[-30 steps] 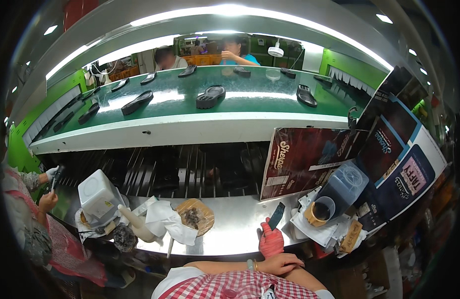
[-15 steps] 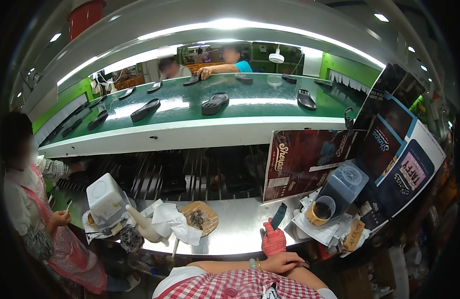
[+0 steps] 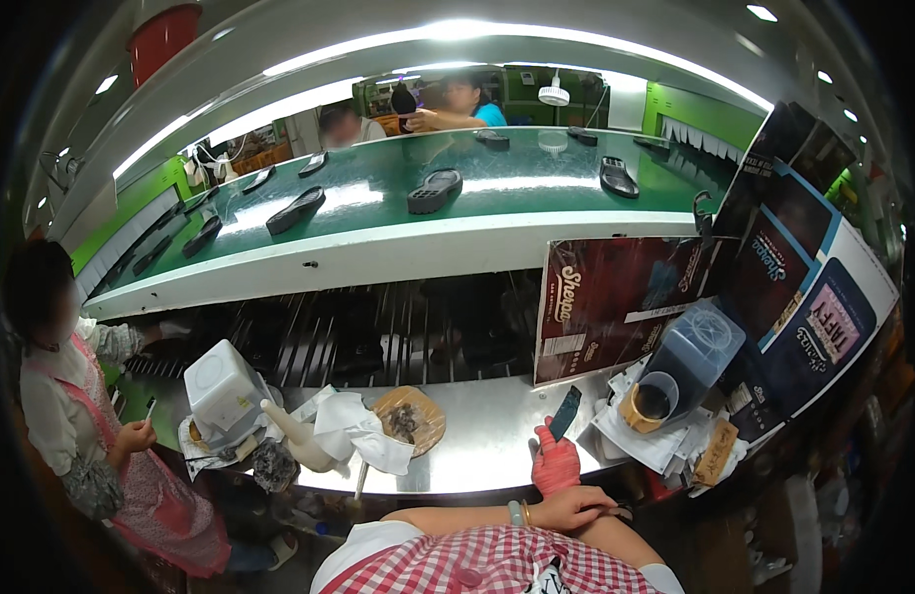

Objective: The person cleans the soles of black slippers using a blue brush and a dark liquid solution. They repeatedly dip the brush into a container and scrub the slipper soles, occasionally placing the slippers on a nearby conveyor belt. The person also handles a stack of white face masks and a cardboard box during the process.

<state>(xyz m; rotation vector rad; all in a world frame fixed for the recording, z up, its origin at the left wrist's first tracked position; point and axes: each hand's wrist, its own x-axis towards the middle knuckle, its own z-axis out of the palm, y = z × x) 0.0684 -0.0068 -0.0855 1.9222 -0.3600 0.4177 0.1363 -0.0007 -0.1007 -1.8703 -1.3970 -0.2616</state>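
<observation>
My right hand [image 3: 556,463], in a red-pink glove or wrap, is closed around a dark, flat, narrow piece [image 3: 565,414] that points up and away from me. Its exact kind cannot be made out. Across my right forearm rests my left hand [image 3: 572,508], fingers stretched out and holding nothing, with bangles at its wrist. Both hands are at the near edge of the metal worktop [image 3: 487,436]. A round wooden-looking dish [image 3: 433,418] with dark residue sits to their left, beside crumpled white paper [image 3: 351,426].
Black shoe soles [image 3: 435,191] lie on the green belt [image 3: 517,193] beyond a dark slatted rack [image 3: 378,322]. A white container [image 3: 223,388] stands left, a clear plastic box [image 3: 703,346] and cardboard panels [image 3: 636,297] right. A co-worker [image 3: 111,436] stands at left; others are across.
The view has shifted slightly, while my hands keep the same pose. Across the belt, a person in a blue sleeve has lifted a sole off the belt and holds it up.
</observation>
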